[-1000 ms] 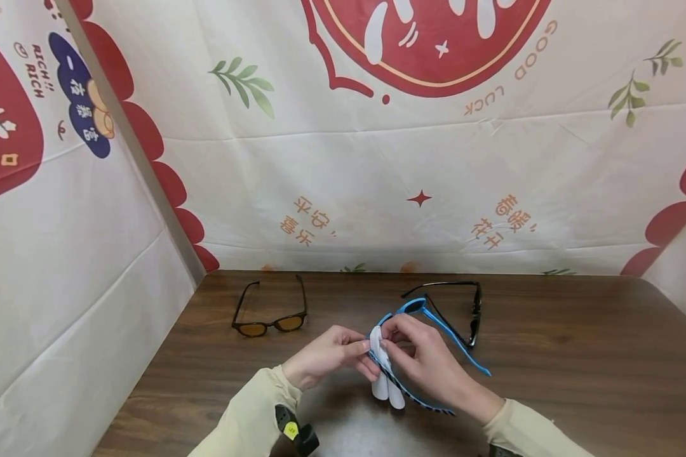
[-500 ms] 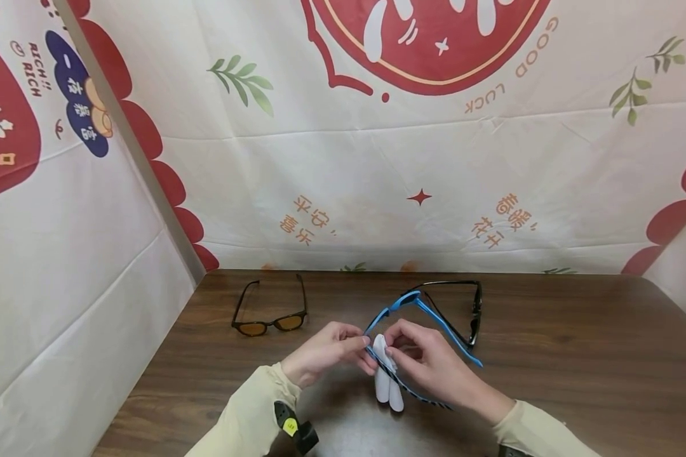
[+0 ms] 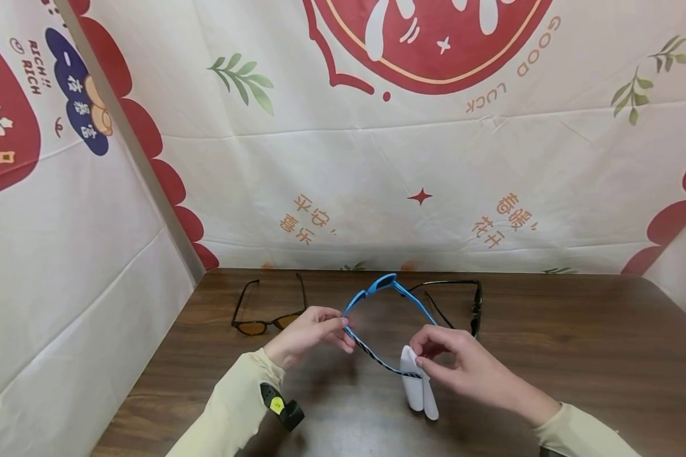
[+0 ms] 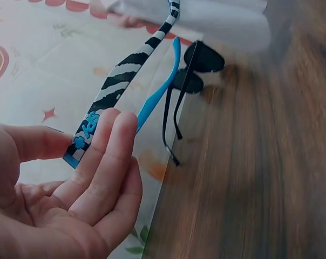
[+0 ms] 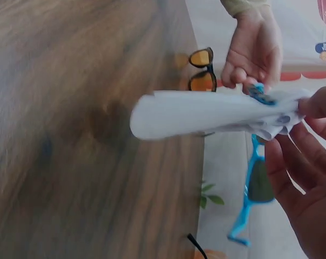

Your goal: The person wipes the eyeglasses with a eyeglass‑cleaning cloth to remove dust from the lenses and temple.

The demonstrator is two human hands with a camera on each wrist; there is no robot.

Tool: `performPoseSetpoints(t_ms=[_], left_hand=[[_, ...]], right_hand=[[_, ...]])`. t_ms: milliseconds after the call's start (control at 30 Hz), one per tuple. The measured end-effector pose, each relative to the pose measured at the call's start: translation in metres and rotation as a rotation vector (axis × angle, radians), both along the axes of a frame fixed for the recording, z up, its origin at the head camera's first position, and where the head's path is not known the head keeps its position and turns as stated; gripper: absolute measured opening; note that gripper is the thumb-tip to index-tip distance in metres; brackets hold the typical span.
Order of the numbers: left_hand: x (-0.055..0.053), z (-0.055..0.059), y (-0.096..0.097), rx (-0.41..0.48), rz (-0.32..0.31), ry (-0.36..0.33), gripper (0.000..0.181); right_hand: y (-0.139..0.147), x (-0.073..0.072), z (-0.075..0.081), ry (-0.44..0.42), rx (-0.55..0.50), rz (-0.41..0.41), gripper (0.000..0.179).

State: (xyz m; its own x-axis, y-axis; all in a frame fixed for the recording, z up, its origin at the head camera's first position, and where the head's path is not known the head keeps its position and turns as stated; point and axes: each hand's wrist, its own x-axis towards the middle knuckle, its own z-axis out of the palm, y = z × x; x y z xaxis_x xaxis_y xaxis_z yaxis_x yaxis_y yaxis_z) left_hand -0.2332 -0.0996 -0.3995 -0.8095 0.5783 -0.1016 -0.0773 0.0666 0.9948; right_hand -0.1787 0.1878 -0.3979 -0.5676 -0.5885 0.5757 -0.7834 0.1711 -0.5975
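My left hand (image 3: 305, 335) pinches a pair of blue sunglasses (image 3: 383, 282) at one hinge corner, thumb against fingers. The sunglasses are held up over the table with both temples unfolded. In the left wrist view, the near temple (image 4: 120, 81) shows black and white zebra stripes and blue lettering by the hinge. My right hand (image 3: 471, 368) pinches a white cloth (image 3: 413, 387) between thumb and fingers, at the tip end of that striped temple. The cloth hangs down in soft folds; in the right wrist view its bunched part (image 5: 279, 121) lies at the fingertips.
Dark-framed glasses with amber lenses (image 3: 253, 329) lie on the brown wooden table (image 3: 577, 355) at the left, partly behind my left hand. Black sunglasses (image 3: 477, 304) lie at the back right, beyond my right hand. A printed white cloth backdrop (image 3: 343, 165) rises behind the table's far edge.
The cloth has moved from the hinge end along the striped temple to its tip, with my right hand shifting right. My left hand has drawn the sunglasses left and up.
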Motion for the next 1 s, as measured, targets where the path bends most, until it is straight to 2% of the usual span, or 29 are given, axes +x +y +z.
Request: performPoseSetpoints(t_ms=[200, 300, 467, 633, 733, 867, 1000], left_hand=[[-0.006, -0.002, -0.009, -0.026, 0.024, -0.007, 0.034], [-0.006, -0.002, -0.012, -0.045, 0.041, -0.008, 0.036], [-0.005, -0.002, -0.011, -0.049, 0.052, -0.019, 0.038], [-0.002, -0.002, -0.008, -0.017, 0.053, -0.023, 0.035], [0.001, -0.002, -0.004, 0.004, 0.046, -0.028, 0.032], [0.004, -0.001, 0.003, 0.015, 0.042, -0.049, 0.032], [0.009, 0.001, 0.01, 0.01, 0.031, -0.058, 0.033]], right_hand=[[0.012, 0.003, 0.011, -0.045, 0.069, -0.055, 0.034], [0.012, 0.005, 0.014, -0.043, 0.081, -0.057, 0.035], [0.01, 0.002, 0.013, 0.028, 0.042, 0.002, 0.037], [0.004, -0.001, 0.004, 0.06, 0.028, 0.034, 0.036], [-0.001, -0.002, 0.0, 0.063, 0.04, 0.029, 0.025], [-0.009, -0.002, -0.001, 0.107, 0.076, 0.012, 0.005], [-0.018, -0.004, 0.002, 0.182, 0.11, 0.009, 0.007]])
